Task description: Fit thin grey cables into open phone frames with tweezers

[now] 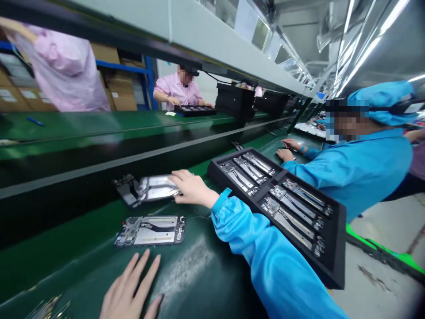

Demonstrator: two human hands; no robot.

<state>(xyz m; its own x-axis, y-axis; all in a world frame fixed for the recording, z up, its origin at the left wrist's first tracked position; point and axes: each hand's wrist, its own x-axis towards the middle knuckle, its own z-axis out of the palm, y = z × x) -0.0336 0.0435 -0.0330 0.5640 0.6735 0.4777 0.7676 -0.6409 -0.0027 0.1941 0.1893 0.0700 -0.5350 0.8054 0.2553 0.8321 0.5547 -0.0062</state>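
Note:
My right hand (pixel 191 188), in a blue sleeve, reaches across the green bench and grips the right end of an open phone body (pixel 149 189) lying at the edge of the dark conveyor belt (pixel 83 177). A second open phone body (pixel 149 230), with its circuit board showing, lies flat on the bench nearer to me. My left hand (pixel 133 288) rests palm down on the bench just below that second phone, fingers apart, holding nothing.
A black foam tray (pixel 337 261) with several phone bodies sits at my right elbow. A co-worker in blue (pixel 358 168) works to the right. Two people in pink (pixel 177 88) stand across the belt. Small metal parts (pixel 46 308) lie at the bottom left.

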